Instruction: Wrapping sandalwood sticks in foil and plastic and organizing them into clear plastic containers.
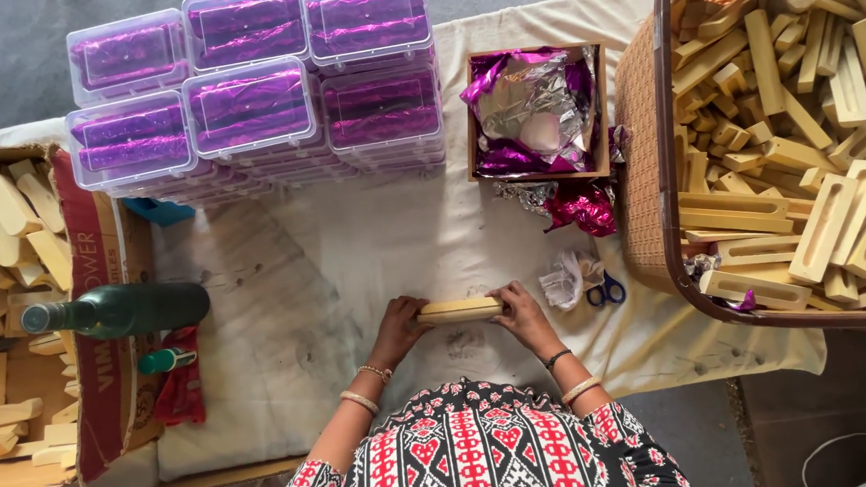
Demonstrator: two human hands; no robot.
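both hands pinching one wood block (460, 309) by its ends, left hand (403, 324), right hand (521, 313), low over the cloth (434, 234); boxes (262, 83) stacked filled, basket (647, 186) heaped with blocks left

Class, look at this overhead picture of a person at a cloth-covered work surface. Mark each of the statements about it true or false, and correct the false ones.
1. Both hands hold one wooden block: the left hand at one end, the right hand at the other. True.
2. The clear plastic boxes hold green foil. False: the foil in them is purple.
3. The blue-handled scissors lie on the cloth near the basket. True.
4. The green bottle stands upright. False: it lies on its side.
5. The basket is filled with wooden pieces. True.
6. The small brown box is closed with a lid. False: it is open, with crumpled foil inside.
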